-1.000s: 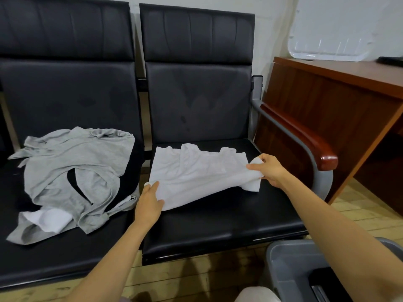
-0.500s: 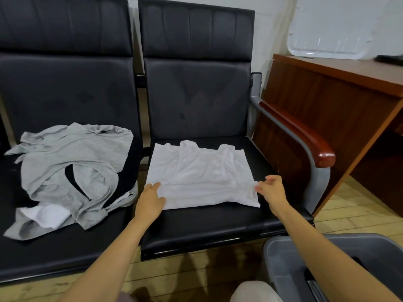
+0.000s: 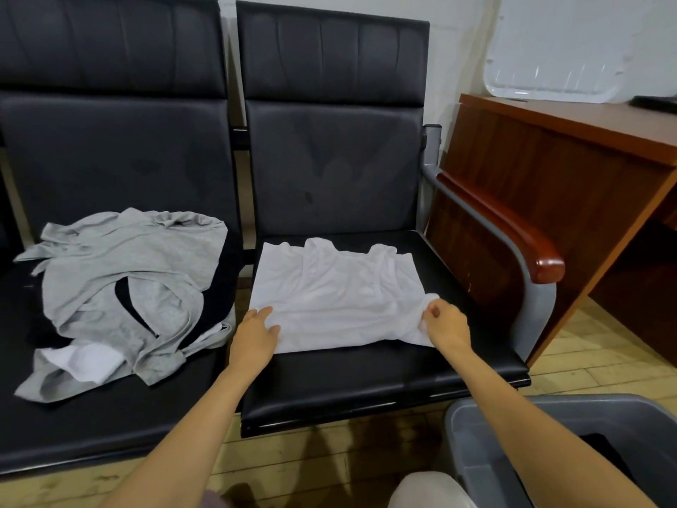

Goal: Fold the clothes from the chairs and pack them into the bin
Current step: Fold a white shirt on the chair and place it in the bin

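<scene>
In the head view, a white tank top (image 3: pixel 337 306) lay spread flat on the right-hand seat of the black bench (image 3: pixel 366 390), its straps toward the backrest and its hem toward the seat's front edge, with a band of bare seat showing in front of it. The left hand (image 3: pixel 252 335) rested on the garment's near-left corner, by the seat's left edge, with its fingers stretched out flat on the cloth. The right hand (image 3: pixel 447 324) had its fingers curled and pinched a bunched fold at the near-right corner, lifting that bit of cloth slightly off the seat. On the left-hand seat a crumpled grey garment (image 3: pixel 121 273) sat in a loose heap, with a white cloth (image 3: pixel 84 361) poking out from under it near the front edge. A grey plastic bin (image 3: pixel 472 445) stood on the wooden floor just in front of the bench's right corner, under the right forearm. A wood-topped armrest (image 3: pixel 513 229) bounded the right seat, with a brown desk (image 3: pixel 549 166) beside it.
</scene>
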Demonstrator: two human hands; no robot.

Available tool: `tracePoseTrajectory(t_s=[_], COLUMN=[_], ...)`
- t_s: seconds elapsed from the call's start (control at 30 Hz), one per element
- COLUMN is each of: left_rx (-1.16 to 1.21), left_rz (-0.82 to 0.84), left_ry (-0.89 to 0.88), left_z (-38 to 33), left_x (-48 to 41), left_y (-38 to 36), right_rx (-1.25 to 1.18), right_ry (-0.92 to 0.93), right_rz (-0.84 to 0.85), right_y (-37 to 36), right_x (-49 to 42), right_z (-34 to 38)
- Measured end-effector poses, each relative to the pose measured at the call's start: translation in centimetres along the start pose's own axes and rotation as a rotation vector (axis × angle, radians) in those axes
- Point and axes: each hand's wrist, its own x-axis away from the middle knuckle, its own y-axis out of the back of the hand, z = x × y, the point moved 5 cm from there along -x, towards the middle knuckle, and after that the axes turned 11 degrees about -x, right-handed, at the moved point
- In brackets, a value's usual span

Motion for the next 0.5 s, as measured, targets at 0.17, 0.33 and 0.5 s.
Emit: tracePoseTrajectory(t_s=[0.17, 0.33, 0.5], left_rx=[0.249, 0.439, 0.505], left_rz=[-0.112, -0.205, 0.043], left_ry=[-0.061, -0.068, -0.033], left_z=[-2.4, -4.6, -7.1], left_x=[1.2, 3.4, 5.4], left_y=[1.8, 4.4, 3.4], right_rx=[0.021, 0.184, -0.264], right_ry=[0.208, 0.320, 0.182], right_rz=[-0.073, -0.083, 0.176], right_y=[3.0, 5.6, 3.7], right_x=[-0.3, 0.6, 2.0], right_z=[4.2, 8.1, 9.9])
